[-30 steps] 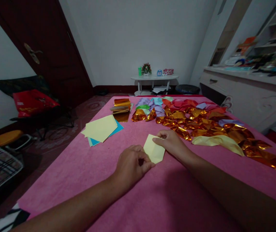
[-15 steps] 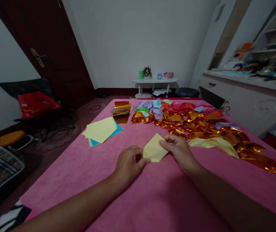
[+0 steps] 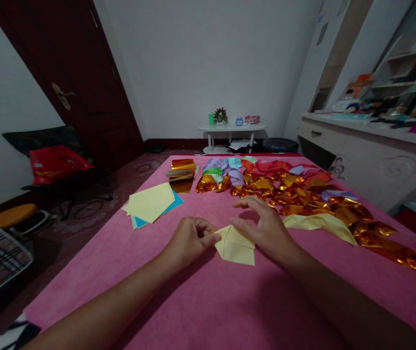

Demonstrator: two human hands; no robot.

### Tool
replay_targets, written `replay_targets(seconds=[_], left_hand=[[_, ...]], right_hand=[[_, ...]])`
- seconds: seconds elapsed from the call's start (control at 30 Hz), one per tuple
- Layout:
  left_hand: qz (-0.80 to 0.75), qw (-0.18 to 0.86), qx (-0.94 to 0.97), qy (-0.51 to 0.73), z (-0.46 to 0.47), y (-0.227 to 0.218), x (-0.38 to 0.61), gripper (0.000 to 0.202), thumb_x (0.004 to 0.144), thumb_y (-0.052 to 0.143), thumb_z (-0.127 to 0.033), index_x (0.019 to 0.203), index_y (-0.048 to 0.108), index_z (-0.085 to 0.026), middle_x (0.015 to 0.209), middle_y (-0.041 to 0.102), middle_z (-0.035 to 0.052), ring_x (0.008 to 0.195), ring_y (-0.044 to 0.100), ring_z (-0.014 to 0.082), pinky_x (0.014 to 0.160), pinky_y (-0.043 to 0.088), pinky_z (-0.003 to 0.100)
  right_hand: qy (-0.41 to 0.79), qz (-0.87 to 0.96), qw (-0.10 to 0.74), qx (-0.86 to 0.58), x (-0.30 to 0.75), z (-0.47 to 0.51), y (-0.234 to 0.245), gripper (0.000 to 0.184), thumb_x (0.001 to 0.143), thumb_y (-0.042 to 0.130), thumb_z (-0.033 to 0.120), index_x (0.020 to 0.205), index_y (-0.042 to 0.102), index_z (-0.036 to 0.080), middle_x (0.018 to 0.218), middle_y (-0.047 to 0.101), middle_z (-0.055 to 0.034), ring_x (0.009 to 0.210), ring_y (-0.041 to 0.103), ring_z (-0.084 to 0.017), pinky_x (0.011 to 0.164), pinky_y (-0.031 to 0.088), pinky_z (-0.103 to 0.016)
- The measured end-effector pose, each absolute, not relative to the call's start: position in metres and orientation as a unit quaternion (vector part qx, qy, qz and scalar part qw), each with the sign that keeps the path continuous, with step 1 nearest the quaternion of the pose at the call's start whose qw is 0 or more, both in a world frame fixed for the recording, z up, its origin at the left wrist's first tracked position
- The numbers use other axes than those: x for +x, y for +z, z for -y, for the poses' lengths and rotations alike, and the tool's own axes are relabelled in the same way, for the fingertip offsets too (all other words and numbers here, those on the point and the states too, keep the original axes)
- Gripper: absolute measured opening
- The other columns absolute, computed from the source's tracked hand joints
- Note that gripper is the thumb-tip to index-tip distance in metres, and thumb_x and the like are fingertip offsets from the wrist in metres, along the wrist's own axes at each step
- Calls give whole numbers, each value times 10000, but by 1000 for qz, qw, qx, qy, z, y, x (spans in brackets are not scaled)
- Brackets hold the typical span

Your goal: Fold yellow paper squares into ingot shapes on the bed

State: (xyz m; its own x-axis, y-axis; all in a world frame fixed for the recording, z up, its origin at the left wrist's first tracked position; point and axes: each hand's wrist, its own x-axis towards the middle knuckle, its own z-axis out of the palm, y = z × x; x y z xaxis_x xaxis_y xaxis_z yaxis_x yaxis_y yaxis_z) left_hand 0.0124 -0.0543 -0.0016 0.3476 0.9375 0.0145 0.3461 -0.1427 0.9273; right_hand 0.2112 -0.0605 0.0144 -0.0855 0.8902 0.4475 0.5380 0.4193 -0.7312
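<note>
A small piece of folded yellow paper [image 3: 237, 251] lies low over the pink cloth [image 3: 193, 301], between my two hands. My left hand [image 3: 192, 240] pinches its left corner between thumb and fingers. At the upper right edge, my right hand [image 3: 264, 224] rests its thumb on the paper, its fingers stretched out and apart above. Fold lines show across the paper's face. To the left lie flat yellow sheets [image 3: 151, 201] with a blue sheet [image 3: 172, 203] partly under them. On the right, nearest my right hand, is a twisted yellow paper piece [image 3: 319, 224].
Beyond my right hand spread many crumpled gold foil pieces [image 3: 310, 200] and red paper pieces [image 3: 271, 167]. A stack of gold foil sheets [image 3: 183, 177] sits at the far left. Behind are a small white table [image 3: 231, 128] and, at right, a white cabinet [image 3: 361, 146].
The folded yellow paper has turned and come nearer to me. My right fingers have let go of its edge and opened out, while my left hand keeps its pinch.
</note>
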Motion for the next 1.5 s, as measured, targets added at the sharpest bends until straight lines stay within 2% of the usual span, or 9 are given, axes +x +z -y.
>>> replay_targets(seconds=[0.2, 0.5, 0.57, 0.7, 0.77, 1.0, 1.13, 1.23, 1.5], left_hand=[[-445, 430, 727, 298, 60, 16, 23, 299, 755, 616, -364, 641, 644, -88, 545, 520, 4, 493, 404, 73, 457, 281, 188], [-456, 466, 699, 294, 58, 11, 25, 226, 678, 684, -312, 618, 644, -98, 530, 526, -7, 471, 389, 64, 441, 265, 183], [-462, 472, 683, 311, 54, 12, 23, 238, 668, 695, -325, 611, 642, -100, 519, 526, -7, 454, 391, 62, 434, 256, 182], [-494, 452, 591, 450, 42, 14, 18, 277, 625, 737, -354, 591, 621, -104, 496, 528, -13, 436, 397, 56, 435, 263, 177], [-486, 456, 527, 526, 39, 14, 18, 295, 614, 751, -370, 604, 622, -105, 497, 535, -17, 440, 407, 53, 446, 287, 173], [-406, 536, 416, 612, 56, 3, 42, 257, 678, 733, -336, 693, 621, -106, 610, 608, 5, 523, 513, 73, 532, 399, 188], [-384, 575, 413, 593, 64, -7, 50, 254, 702, 722, -347, 719, 610, -120, 633, 613, 9, 542, 547, 99, 539, 422, 218], [-375, 584, 431, 577, 66, -10, 52, 256, 722, 705, -357, 696, 600, -126, 590, 597, 6, 508, 529, 97, 507, 396, 215], [-439, 508, 533, 516, 48, 12, 21, 307, 619, 746, -376, 568, 601, -110, 477, 501, -26, 442, 402, 56, 457, 281, 185]], right_hand=[[208, 774, 326, -501, 206, 68, 21, 190, 774, 623, 270, 609, 627, 175, 591, 584, 20, 570, 506, -115, 541, 323, -243], [130, 799, 300, -504, 204, 73, 27, 398, 849, 560, 334, 492, 550, 159, 501, 504, 23, 505, 408, -96, 548, 256, -261], [151, 758, 335, -539, 210, 68, 23, 450, 883, 490, 405, 505, 545, 168, 499, 496, 12, 492, 407, -107, 522, 260, -260], [203, 589, 581, -524, 227, 55, 13, 405, 923, 365, 496, 896, 627, 187, 862, 639, -56, 775, 564, -175, 668, 406, -278], [233, 519, 649, -505, 227, 53, 7, 391, 912, 387, 515, 915, 597, 185, 860, 622, -51, 774, 564, -165, 690, 429, -278], [461, 544, 541, -447, 176, 76, -1, 350, 675, 736, 449, 806, 573, 169, 602, 530, 36, 474, 426, -85, 434, 327, -211], [452, 500, 586, -451, 162, 80, 6, 326, 689, 719, 415, 880, 619, 170, 582, 554, 35, 436, 404, -88, 401, 301, -219], [424, 500, 585, -478, 166, 82, 3, 248, 724, 689, 408, 755, 627, 170, 541, 561, 28, 428, 430, -92, 407, 323, -219], [443, 545, 529, -477, 182, 84, -13, 454, 851, 504, 520, 627, 616, 142, 557, 596, -27, 454, 510, -110, 458, 398, -232]])
